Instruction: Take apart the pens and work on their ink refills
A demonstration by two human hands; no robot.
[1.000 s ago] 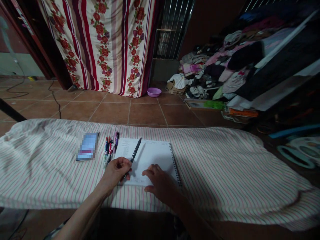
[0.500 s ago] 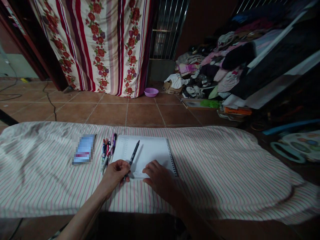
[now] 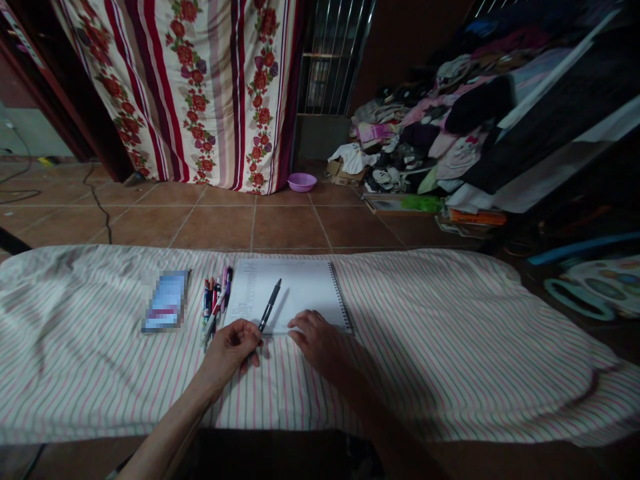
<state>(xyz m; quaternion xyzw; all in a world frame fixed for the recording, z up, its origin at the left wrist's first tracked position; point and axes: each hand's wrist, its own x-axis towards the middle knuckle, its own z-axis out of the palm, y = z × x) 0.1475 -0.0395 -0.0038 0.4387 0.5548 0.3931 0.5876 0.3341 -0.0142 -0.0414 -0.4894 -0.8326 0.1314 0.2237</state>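
Observation:
A black pen (image 3: 271, 305) is pinched between the thumb and fingers of my left hand (image 3: 239, 342), its upper end pointing up and away from me. The hand is at the near left part of a white spiral notebook (image 3: 295, 287), whose wire binding runs along the right side. My right hand (image 3: 316, 339) rests at the notebook's near edge toward the right, fingers loosely bent and lying on the page, holding nothing. Left of the notebook lies a bunch of several pens (image 3: 214, 303). Farther left is a phone (image 3: 166, 300), its screen blurred out.
A striped cloth (image 3: 430, 347) covers the low surface under everything. Beyond it is a tiled floor (image 3: 215, 220) with a purple basin (image 3: 302, 182). A floral curtain (image 3: 200, 93) hangs behind, and a heap of clothes (image 3: 420, 133) lies at the back right.
The notebook has slid away from me, with my right hand shifting slightly forward at its near edge. My left hand keeps the pen at nearly the same spot.

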